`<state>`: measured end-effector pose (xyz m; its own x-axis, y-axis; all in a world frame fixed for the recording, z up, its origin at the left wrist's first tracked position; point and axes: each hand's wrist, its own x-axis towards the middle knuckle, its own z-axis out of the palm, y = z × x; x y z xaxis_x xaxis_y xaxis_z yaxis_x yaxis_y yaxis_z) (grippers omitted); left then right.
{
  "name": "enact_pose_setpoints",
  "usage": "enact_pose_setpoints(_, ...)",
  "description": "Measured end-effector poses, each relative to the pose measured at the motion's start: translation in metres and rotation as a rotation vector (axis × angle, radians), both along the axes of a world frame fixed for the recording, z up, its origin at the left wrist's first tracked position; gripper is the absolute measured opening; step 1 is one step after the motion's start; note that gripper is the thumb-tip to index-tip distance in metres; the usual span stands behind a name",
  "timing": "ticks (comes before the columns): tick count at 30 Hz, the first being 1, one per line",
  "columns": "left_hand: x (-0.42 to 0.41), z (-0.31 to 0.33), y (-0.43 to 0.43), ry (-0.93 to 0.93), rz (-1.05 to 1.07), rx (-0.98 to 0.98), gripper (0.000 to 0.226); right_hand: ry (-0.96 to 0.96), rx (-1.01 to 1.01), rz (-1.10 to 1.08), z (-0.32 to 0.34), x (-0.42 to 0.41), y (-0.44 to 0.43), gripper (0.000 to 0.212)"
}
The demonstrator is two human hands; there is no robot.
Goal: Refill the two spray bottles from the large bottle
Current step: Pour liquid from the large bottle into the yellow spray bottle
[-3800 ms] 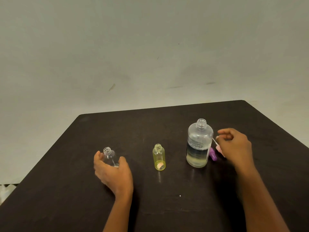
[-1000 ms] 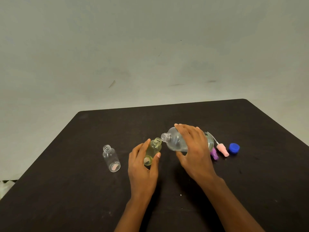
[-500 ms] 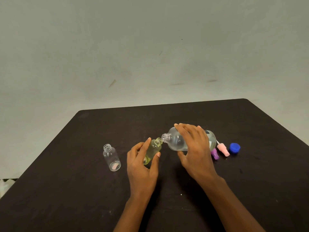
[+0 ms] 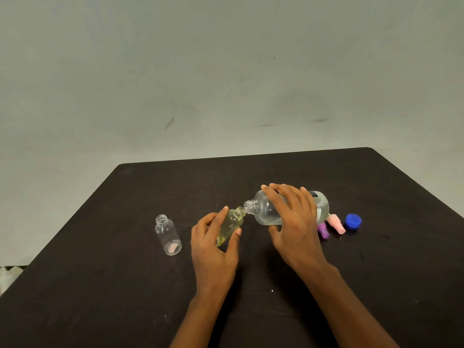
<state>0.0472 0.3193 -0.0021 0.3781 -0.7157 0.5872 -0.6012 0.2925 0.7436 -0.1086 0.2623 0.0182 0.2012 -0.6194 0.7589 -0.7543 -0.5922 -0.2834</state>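
Observation:
My right hand grips the large clear bottle, tipped almost flat with its open neck pointing left. The neck meets the mouth of the small yellow-green spray bottle, which my left hand holds tilted between thumb and fingers above the table. A small clear spray bottle stands uncapped and upright on the dark table, left of my left hand.
To the right of the large bottle lie a purple spray cap, a pink spray cap and a blue screw cap. A pale wall rises behind the table's far edge.
My left hand left the clear bottle and picked up the yellow-green one. My right hand lifted the large bottle and tipped it to its mouth; over the last second the tilt grew slightly.

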Motion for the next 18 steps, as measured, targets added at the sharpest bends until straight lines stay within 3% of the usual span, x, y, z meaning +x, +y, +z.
enact_pose_setpoints(18, 0.0003, 0.0001, 0.0005, 0.012, -0.012, 0.019, 0.047, 0.023, 0.001, -0.022, 0.0046, 0.0012, 0.0031, 0.091)
